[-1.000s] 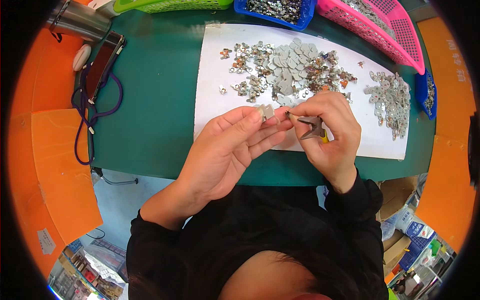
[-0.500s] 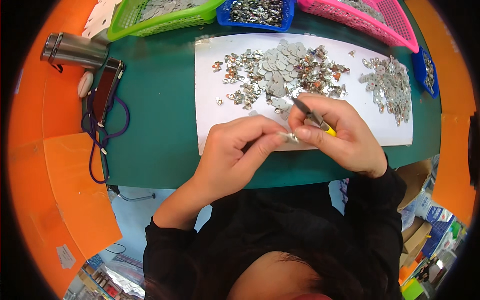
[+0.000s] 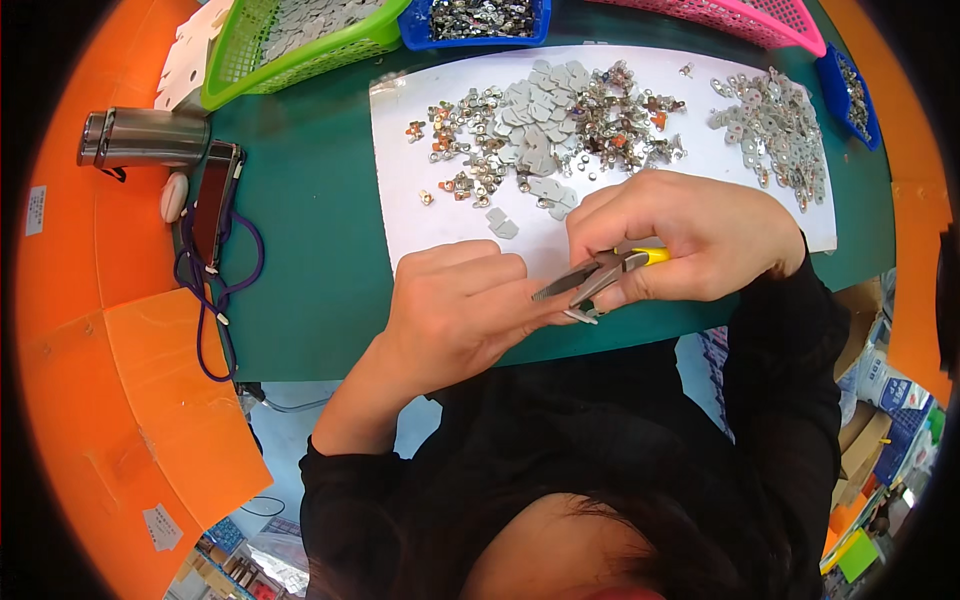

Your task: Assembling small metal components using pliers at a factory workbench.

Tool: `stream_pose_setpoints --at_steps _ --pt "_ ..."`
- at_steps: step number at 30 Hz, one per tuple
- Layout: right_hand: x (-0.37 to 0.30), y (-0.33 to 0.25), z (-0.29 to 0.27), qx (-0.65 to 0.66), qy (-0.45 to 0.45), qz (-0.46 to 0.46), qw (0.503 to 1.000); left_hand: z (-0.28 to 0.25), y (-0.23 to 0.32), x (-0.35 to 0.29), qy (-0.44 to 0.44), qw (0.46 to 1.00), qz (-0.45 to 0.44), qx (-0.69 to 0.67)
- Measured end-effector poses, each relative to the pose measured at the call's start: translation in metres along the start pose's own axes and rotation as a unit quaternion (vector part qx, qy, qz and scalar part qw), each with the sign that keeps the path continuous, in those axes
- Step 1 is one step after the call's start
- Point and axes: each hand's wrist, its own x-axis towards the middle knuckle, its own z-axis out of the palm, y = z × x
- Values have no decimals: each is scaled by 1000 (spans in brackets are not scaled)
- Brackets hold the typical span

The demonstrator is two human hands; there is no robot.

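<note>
My right hand point(image 3: 690, 235) grips pliers point(image 3: 600, 276) with a yellow handle. Their dark jaws are spread and point toward the fingertips of my left hand point(image 3: 455, 315). Those fingers pinch a small grey flat piece point(image 3: 580, 316) just below the jaws; its far end lies partly hidden. Beyond my hands a heap of grey flat plates point(image 3: 540, 112) lies on a white sheet point(image 3: 420, 218). Small shiny metal fittings point(image 3: 615, 130) are piled beside it, some with orange bits. A couple of loose grey plates point(image 3: 502, 224) lie nearer my left hand.
Farther right on the sheet is a pile of grey pieces with metal on them point(image 3: 775, 130). Along the far edge stand a green basket point(image 3: 300, 72), a blue tray point(image 3: 476, 42) and a pink basket point(image 3: 745, 32). A steel flask point(image 3: 150, 137) and a phone with cord point(image 3: 213, 200) lie left.
The pliers have turned from pointing away to pointing at my left fingertips, their jaws now visibly apart. Both hands have come slightly nearer me, and the view has shifted.
</note>
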Motion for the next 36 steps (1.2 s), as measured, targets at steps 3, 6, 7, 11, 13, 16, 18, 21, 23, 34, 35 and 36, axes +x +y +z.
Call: stream_pose_setpoints --at_steps 3,6,7,11,13,16,18,21,23,34,35,36 --pt "2 2 -4 -30 -17 1 999 4 -4 -4 6 995 53 86" --pt "4 -2 -5 -79 8 0 997 6 -8 -6 30 983 104 145" --pt "6 -4 -4 -77 20 16 997 7 -7 -7 56 979 105 165" --pt "9 -6 13 -87 178 8 980 4 -5 -8 102 961 90 241" --pt "8 -8 22 -102 223 9 969 7 -6 -11 125 958 79 245" --pt "13 -4 43 -90 348 -15 933 15 -12 -16 171 952 69 243" --pt "12 -4 46 -157 372 -72 912 18 -14 -19 204 956 45 206" --pt "11 -2 50 -284 401 -133 861 13 -4 -15 199 961 6 191" --pt "13 1 53 -332 413 -151 835 13 -4 -14 209 962 0 177" --pt "0 10 42 -354 418 -128 826 10 -6 -14 212 962 41 167" --pt "-2 10 41 -444 430 -99 780 10 -6 -15 212 962 40 166" --pt "-3 8 42 -444 430 -98 780 10 -5 -15 212 964 33 157"
